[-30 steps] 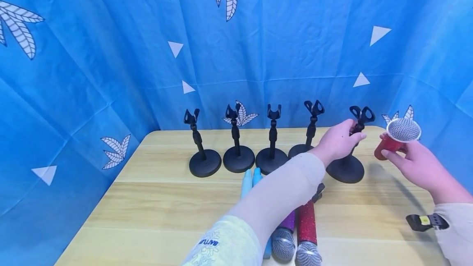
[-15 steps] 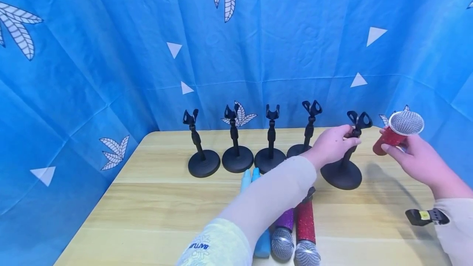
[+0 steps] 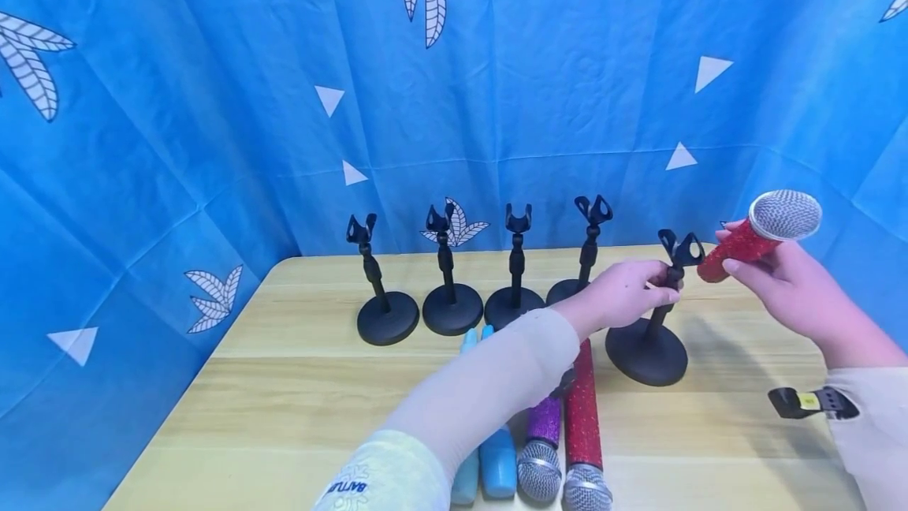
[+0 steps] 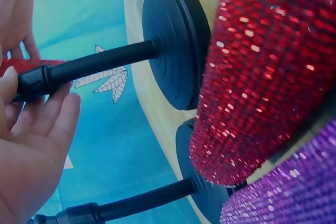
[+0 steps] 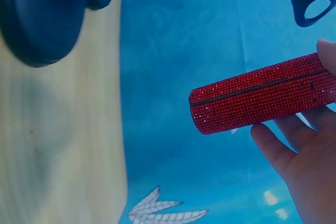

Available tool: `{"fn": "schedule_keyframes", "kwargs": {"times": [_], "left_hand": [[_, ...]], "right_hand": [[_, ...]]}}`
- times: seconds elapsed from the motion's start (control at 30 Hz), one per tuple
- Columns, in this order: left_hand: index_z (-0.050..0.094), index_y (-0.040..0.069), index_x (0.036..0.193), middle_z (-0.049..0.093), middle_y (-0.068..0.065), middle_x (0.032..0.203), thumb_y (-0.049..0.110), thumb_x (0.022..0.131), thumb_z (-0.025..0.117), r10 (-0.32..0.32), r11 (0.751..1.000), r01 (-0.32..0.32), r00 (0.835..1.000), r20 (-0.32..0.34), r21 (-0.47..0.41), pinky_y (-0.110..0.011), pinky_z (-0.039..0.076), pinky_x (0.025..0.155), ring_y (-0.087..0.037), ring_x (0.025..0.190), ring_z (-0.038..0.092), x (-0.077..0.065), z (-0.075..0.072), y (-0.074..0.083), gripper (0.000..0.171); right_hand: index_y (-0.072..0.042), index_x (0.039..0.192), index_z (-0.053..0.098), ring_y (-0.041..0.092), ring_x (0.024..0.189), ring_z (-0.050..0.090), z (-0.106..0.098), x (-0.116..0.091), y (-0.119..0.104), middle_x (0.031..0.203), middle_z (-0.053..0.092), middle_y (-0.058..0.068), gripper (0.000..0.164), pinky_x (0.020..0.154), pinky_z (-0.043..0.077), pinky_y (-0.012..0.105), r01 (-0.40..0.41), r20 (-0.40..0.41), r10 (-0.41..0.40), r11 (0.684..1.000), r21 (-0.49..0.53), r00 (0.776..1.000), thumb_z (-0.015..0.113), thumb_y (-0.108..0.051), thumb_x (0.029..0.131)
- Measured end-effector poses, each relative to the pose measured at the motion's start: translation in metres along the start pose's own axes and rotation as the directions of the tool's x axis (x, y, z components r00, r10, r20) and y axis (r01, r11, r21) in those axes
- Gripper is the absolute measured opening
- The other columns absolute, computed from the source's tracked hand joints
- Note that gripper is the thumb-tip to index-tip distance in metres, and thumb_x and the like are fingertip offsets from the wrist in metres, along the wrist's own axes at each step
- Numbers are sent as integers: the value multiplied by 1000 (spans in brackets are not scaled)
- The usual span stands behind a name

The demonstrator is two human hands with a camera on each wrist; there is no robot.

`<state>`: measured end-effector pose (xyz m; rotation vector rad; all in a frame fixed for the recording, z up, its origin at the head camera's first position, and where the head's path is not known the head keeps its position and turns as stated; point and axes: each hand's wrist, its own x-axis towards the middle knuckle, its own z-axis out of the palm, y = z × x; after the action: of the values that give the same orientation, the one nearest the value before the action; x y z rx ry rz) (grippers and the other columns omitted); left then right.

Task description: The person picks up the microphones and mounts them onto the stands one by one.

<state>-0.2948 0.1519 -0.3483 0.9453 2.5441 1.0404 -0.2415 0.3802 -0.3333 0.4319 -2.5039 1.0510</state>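
My left hand [image 3: 627,294] grips the upper post of a black microphone stand [image 3: 647,352], just below its clip [image 3: 681,249]. In the left wrist view, thumb and fingers lie around the post [image 4: 105,64]. The clip holds nothing. To the right of it, my right hand [image 3: 798,290] holds a red glittery microphone [image 3: 741,251] in the air, tilted, its silver mesh head up and to the right. In the right wrist view, the microphone's tail end [image 5: 257,95] points toward the stand, apart from the clip.
Several more black stands with bare clips, such as the leftmost stand [image 3: 388,318], line the table's back. In front lie a purple microphone [image 3: 544,420], another red microphone [image 3: 583,416] and two light blue elongated items [image 3: 499,464], partly under my left arm. A blue curtain [image 3: 426,101] hangs behind.
My left hand has drawn the stand nearer and slightly left, away from the back row. My right hand has raised the red microphone's head and tipped its tail toward the stand.
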Motion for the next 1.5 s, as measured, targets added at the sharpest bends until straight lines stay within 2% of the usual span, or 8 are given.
{"fn": "schedule_keyframes", "kwargs": {"times": [0.1,0.47,0.73,0.9,1.07,1.17,1.3,1.5], "left_hand": [[66,30,117,66,19,110,35,99,67,17,999,-18,999,47,33,-27,45,101,5,107,59,-3,-1,-1,19],[64,25,112,64,15,106,30,101,65,78,997,-81,983,166,12,-23,43,97,3,102,58,-6,-4,-3,12],[63,25,113,65,13,102,29,102,64,69,998,-68,978,198,-14,-26,45,96,1,100,59,-4,-7,-4,12],[62,24,114,66,12,99,29,102,63,93,996,-94,972,217,-3,-23,46,92,1,97,59,-3,-7,-5,13],[59,24,116,65,12,99,29,103,61,85,996,-88,970,227,1,-23,46,93,0,98,59,-5,-7,-5,14],[59,26,116,65,13,100,30,103,60,64,998,-65,971,229,-1,-25,45,97,0,100,59,-7,-6,-4,14],[59,26,117,64,12,104,30,103,60,63,998,-64,971,229,-6,-28,45,100,-1,105,59,-8,-5,-5,14],[59,27,116,65,14,107,33,103,60,64,998,-66,971,231,4,-29,45,102,0,111,59,-10,-6,-5,14]], "right_hand": [[0,138,52,-15,105,54,0,5,-7,122,56,-24,42,84,39,2,24,-5,-24,999,34,1000,64,1,98],[-7,142,50,-12,112,52,0,25,-37,129,56,-20,46,84,41,4,25,52,-29,997,71,998,65,-4,99],[-4,142,48,-3,111,59,8,42,-46,133,56,-16,49,89,42,8,146,108,-162,979,141,981,61,8,96],[-2,143,46,2,119,56,12,45,-48,136,57,-13,47,91,44,12,135,167,-173,967,217,971,59,7,98],[-5,140,52,0,118,56,15,42,-50,134,58,-14,44,90,43,11,137,179,-171,972,191,969,60,4,98],[-4,139,52,5,117,58,16,40,-50,134,58,-7,50,93,43,11,188,174,-221,963,191,960,65,9,92],[-7,142,51,13,120,55,17,36,-49,135,55,7,77,95,42,13,237,174,-272,951,197,947,81,15,75],[-8,144,51,10,130,46,19,33,-45,143,53,2,93,96,37,15,242,146,-263,959,146,954,91,13,62]]}}
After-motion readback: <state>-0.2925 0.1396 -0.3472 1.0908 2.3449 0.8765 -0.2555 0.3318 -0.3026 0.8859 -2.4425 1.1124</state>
